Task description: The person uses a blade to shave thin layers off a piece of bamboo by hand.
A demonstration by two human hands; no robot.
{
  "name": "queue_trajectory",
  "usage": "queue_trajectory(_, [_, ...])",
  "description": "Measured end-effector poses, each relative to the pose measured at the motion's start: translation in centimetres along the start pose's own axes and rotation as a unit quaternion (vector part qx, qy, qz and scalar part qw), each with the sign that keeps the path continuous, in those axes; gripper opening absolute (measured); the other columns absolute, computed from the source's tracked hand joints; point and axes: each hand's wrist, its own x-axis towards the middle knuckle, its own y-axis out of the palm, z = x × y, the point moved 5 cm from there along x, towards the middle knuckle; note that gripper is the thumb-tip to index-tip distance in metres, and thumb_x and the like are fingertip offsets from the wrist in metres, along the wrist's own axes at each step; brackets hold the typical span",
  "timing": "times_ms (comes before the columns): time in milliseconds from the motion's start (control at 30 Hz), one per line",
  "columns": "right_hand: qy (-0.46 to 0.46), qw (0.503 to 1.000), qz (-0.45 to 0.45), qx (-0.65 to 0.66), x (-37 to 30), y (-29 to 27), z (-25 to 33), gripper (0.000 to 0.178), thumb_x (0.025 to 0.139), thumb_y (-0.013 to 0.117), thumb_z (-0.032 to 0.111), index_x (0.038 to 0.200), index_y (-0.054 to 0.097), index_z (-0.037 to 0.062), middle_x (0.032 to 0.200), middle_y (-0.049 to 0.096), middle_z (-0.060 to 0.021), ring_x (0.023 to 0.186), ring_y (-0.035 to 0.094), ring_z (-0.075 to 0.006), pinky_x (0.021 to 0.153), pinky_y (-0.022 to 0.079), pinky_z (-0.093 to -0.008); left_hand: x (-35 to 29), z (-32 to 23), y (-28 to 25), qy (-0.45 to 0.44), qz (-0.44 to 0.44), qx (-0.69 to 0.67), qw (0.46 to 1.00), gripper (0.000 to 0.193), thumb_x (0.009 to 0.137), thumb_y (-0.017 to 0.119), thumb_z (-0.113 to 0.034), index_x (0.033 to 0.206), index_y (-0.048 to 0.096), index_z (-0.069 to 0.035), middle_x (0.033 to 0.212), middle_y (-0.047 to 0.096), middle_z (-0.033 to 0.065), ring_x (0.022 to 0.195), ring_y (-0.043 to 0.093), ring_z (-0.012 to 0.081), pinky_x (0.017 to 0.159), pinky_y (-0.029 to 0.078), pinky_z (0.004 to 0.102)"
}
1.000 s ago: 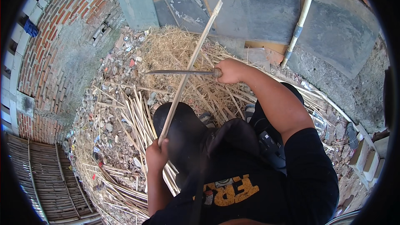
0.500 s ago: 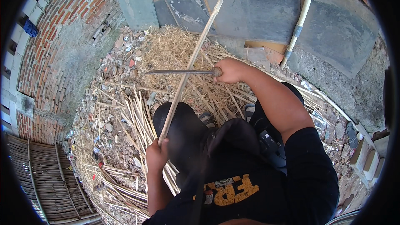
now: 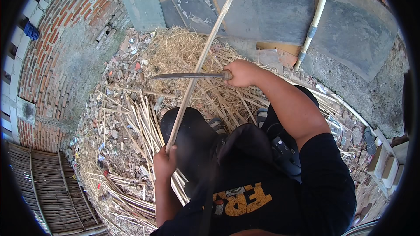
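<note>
My left hand (image 3: 165, 162) is closed round the lower end of a long pale bamboo strip (image 3: 197, 67), which slants up and away to the right. In my right hand (image 3: 240, 73) is the handle of a machete (image 3: 188, 75), its dark blade pointing left. The blade lies level across the strip near its middle and seems to touch it. Part of the handle is hidden inside my right fist. The strip's lower part passes over my dark-clothed left knee (image 3: 186, 126).
A heap of thin shavings (image 3: 175, 52) lies ahead on rubble ground. Cut bamboo strips (image 3: 142, 122) are piled by my left leg. A brick wall (image 3: 52, 61) stands left, grey panels (image 3: 275, 13) and a white pipe (image 3: 316, 19) ahead. A bamboo screen (image 3: 48, 188) is at lower left.
The bamboo strip's far end has shifted very slightly to the left. Both hands keep almost the same place and hold, and the machete stays across the strip.
</note>
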Motion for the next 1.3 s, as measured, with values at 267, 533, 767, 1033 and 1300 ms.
queue_trajectory(267, [0.005, 1.0, -0.001, -0.001, -0.5, -0.7, 0.6, 0.043, 0.082, 0.071, 0.029, 0.119, 0.069, 0.0061, 0.094, 0.072, -0.0178, 0.094, 0.069, -0.0352, 0.083, 0.054, -0.0459, 0.0, 0.4, 0.0, 0.006, -0.006, 0.011, 1.0, 0.046, 0.095, 0.063, -0.04, 0.098, 0.069, 0.006, 0.074, 0.066, 0.0281, 0.074, 0.068, 0.0456, 0.068, 0.053, 0.048])
queue_trajectory(533, [-0.049, 0.992, -0.02, -0.115, -1.4, -1.0, 3.7, 0.035, 0.077, 0.072, 0.028, 0.106, 0.071, 0.0083, 0.09, 0.071, -0.0179, 0.089, 0.068, -0.0394, 0.078, 0.054, -0.0482, -0.4, 0.1, 0.1, -0.014, -0.024, 0.088, 0.996, 0.049, 0.095, 0.061, -0.042, 0.099, 0.069, 0.006, 0.075, 0.066, 0.0297, 0.075, 0.068, 0.0466, 0.07, 0.053, 0.0513])
queue_trajectory(767, [0.027, 0.999, 0.016, 0.023, 1.0, 0.4, -1.0, 0.032, 0.078, 0.07, 0.025, 0.103, 0.071, 0.0057, 0.091, 0.071, -0.0188, 0.089, 0.068, -0.039, 0.079, 0.054, -0.0477, -0.3, -0.3, -0.1, 0.013, -0.032, 0.117, 0.993, 0.051, 0.096, 0.06, -0.043, 0.098, 0.069, 0.007, 0.073, 0.066, 0.0298, 0.074, 0.068, 0.0478, 0.068, 0.054, 0.0519])
queue_trajectory(1033, [-0.019, 0.999, 0.016, -0.029, -1.0, 0.6, 2.2, 0.031, 0.077, 0.07, 0.024, 0.102, 0.071, 0.0053, 0.09, 0.071, -0.0194, 0.088, 0.068, -0.0385, 0.078, 0.054, -0.0477, -0.5, -1.3, -0.4, 0.014, -0.04, 0.086, 0.995, 0.045, 0.096, 0.062, -0.039, 0.086, 0.067, 0.005, 0.068, 0.064, 0.0276, 0.068, 0.067, 0.0467, 0.064, 0.052, 0.0521])
queue_trajectory(1300, [0.036, 0.999, 0.007, -0.005, 1.0, 0.4, -0.9, 0.03, 0.076, 0.068, 0.023, 0.099, 0.072, 0.0043, 0.09, 0.071, -0.0205, 0.091, 0.068, -0.039, 0.08, 0.054, -0.0473, -0.4, -0.8, -0.4, 0.031, -0.052, 0.093, 0.994, 0.047, 0.096, 0.062, -0.04, 0.086, 0.067, 0.005, 0.068, 0.064, 0.0282, 0.068, 0.066, 0.0473, 0.064, 0.052, 0.0529])
